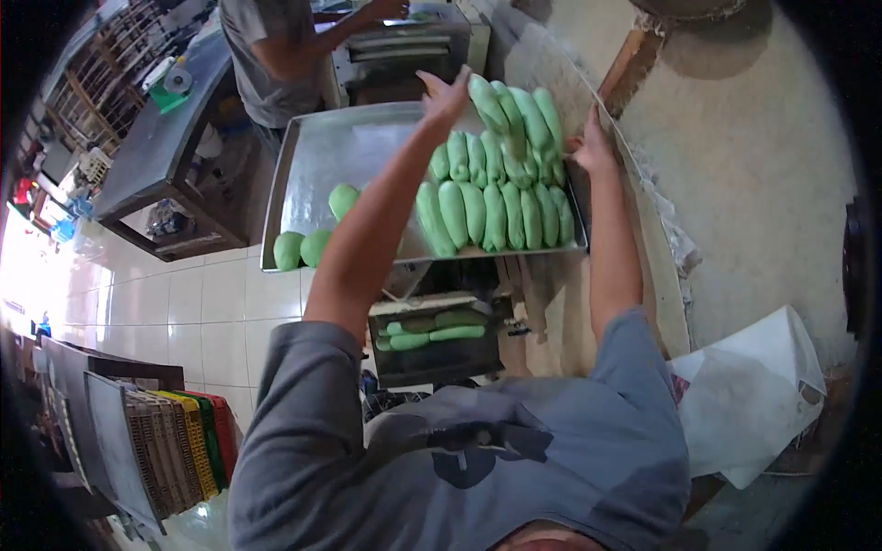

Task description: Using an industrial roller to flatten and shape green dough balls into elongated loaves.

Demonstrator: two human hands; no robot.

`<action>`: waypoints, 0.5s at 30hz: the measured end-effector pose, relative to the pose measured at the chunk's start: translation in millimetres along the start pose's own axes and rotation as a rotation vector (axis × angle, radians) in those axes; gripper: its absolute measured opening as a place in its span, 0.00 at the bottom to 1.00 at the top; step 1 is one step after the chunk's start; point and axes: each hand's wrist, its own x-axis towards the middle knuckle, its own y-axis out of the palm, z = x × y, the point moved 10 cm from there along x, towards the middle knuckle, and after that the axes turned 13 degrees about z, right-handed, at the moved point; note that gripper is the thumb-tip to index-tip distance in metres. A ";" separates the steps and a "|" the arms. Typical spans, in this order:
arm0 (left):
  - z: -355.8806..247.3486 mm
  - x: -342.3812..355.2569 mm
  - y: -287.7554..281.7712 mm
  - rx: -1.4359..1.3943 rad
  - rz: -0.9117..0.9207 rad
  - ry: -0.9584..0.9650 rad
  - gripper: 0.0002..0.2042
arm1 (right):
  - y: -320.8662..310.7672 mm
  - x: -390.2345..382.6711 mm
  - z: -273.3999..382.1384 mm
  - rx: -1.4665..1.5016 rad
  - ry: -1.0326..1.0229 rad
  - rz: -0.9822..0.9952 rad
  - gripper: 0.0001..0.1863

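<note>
Green rolls [496, 217], apparently dough, lie side by side in two rows in the right half of a metal tray [317, 151], upper centre of the frame. A further upper group [522, 110] leans tilted over the second row. The left hand [446, 96] is open, fingers spread, just beside this group's left end. The right hand [595, 145] is at its right end, by the tray's edge; whether it grips cannot be determined.

Progress, as judged: two rows are laid; the upper group is not yet flat. Three round green lumps [288, 250] at the tray's left are unrolled. More rolls [409, 341] lie on a dark slab [424, 365] below the tray, at frame centre.

Surroundings: a pale, dusty surface [735, 174] at right; white sack [749, 395], lower right; co-worker [266, 69] beside a machine [404, 50], top; dark table [161, 138] with green scale [168, 87], upper left; tiled floor [216, 294]; stacked crates [184, 441], lower left.
</note>
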 end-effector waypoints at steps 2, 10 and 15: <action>-29.2 -28.7 -13.8 0.042 -0.168 0.429 0.43 | -51.7 -20.2 1.9 -0.244 -0.133 -0.405 0.24; 273.0 -331.3 44.6 0.607 0.807 -0.123 0.17 | 67.0 -201.2 -354.0 -0.945 0.264 0.724 0.10; 430.9 -363.1 30.2 1.296 0.940 -0.463 0.35 | 42.1 -171.6 -472.1 -1.661 -0.052 0.672 0.19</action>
